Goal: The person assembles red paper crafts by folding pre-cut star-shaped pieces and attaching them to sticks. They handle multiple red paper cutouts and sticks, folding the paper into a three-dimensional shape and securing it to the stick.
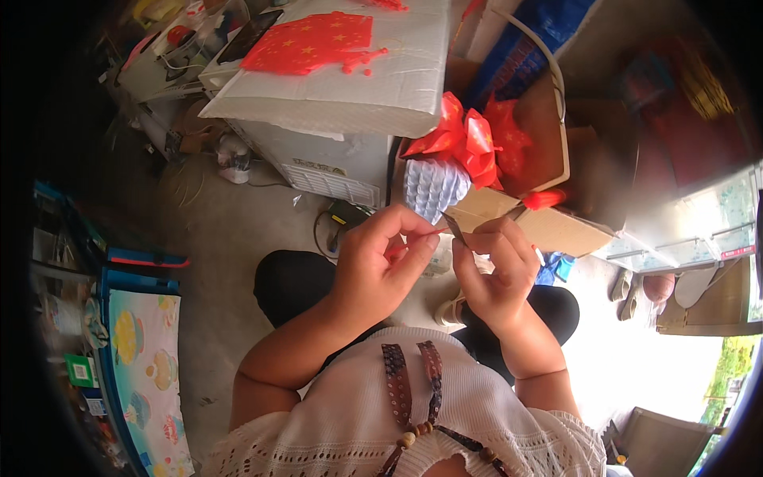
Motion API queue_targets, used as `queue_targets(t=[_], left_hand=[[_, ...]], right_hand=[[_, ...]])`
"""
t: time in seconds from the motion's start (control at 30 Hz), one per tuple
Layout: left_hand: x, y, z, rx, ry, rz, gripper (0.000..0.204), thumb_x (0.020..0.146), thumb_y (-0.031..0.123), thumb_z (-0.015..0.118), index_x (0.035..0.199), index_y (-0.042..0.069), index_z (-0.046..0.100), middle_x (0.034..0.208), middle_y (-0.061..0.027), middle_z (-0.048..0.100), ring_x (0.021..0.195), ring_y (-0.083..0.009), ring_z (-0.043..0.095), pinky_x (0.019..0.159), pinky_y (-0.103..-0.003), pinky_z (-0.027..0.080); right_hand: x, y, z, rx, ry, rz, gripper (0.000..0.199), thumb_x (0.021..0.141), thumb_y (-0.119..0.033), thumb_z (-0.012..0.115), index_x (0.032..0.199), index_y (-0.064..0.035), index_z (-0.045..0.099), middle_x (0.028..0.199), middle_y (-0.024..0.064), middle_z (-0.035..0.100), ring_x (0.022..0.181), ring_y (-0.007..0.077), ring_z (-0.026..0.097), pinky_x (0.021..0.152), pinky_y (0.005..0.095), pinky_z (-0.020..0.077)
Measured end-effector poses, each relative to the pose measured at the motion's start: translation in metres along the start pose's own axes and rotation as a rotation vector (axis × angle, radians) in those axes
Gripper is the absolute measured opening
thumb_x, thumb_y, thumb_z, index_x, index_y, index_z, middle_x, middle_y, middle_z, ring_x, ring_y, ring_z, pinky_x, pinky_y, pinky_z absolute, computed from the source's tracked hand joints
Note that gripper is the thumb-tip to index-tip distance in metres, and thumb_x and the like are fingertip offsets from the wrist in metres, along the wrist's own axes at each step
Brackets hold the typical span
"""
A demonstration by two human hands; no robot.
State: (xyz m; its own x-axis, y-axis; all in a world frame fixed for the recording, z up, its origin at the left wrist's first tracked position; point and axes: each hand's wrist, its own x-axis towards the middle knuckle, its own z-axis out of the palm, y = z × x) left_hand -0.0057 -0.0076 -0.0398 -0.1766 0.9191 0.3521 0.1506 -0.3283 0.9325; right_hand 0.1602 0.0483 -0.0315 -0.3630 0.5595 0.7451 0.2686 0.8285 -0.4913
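Observation:
In front of my chest, my left hand (389, 258) is closed in a pinch on a thin red strip (431, 233), with a bit more red showing between its fingers. My right hand (501, 266) is closed, thumb against fingers, on a thin dark flat piece (453, 226) that meets the strip's end. Its exact kind is too small to tell. Beyond the right knuckles a bright red piece (544, 199) sticks out; I cannot tell whether the hand holds it. Just past both hands stand a bundle of red flags with yellow stars (477, 143) and a scaly pale grey object (433, 187).
A white-topped box (334, 99) ahead bears a flat red starred sheet (318, 44) and a dark phone (249, 36). An open cardboard box (548, 151) stands at the right. A shelf with a patterned panel (147, 374) is at the left. Shoes (624, 294) lie far right.

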Motion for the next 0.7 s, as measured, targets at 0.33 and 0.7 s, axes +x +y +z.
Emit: queue_targets(t=[0.33, 0.7], left_hand=[[-0.006, 0.011, 0.025, 0.023, -0.044, 0.035, 0.008, 0.090, 0.000, 0.066, 0.094, -0.001, 0.060, 0.082, -0.0058, 0.066, 0.070, -0.0078, 0.062, 0.058, -0.023, 0.049], [-0.007, 0.016, 0.031, 0.042, -0.066, 0.034, 0.008, 0.090, 0.000, 0.066, 0.095, -0.002, 0.060, 0.085, -0.0082, 0.067, 0.075, -0.0112, 0.066, 0.063, -0.025, 0.052]], right_hand=[[-0.011, -0.002, -0.020, 0.011, 0.088, -0.005, 0.019, 0.068, 0.009, 0.073, 0.082, 0.0000, 0.064, 0.072, 0.0098, 0.058, 0.064, 0.0244, 0.058, 0.055, 0.0333, 0.0452], [-0.014, -0.003, -0.026, 0.006, 0.098, 0.001, 0.019, 0.067, 0.007, 0.074, 0.082, -0.0001, 0.064, 0.073, 0.0104, 0.058, 0.064, 0.0257, 0.059, 0.055, 0.0339, 0.0458]])
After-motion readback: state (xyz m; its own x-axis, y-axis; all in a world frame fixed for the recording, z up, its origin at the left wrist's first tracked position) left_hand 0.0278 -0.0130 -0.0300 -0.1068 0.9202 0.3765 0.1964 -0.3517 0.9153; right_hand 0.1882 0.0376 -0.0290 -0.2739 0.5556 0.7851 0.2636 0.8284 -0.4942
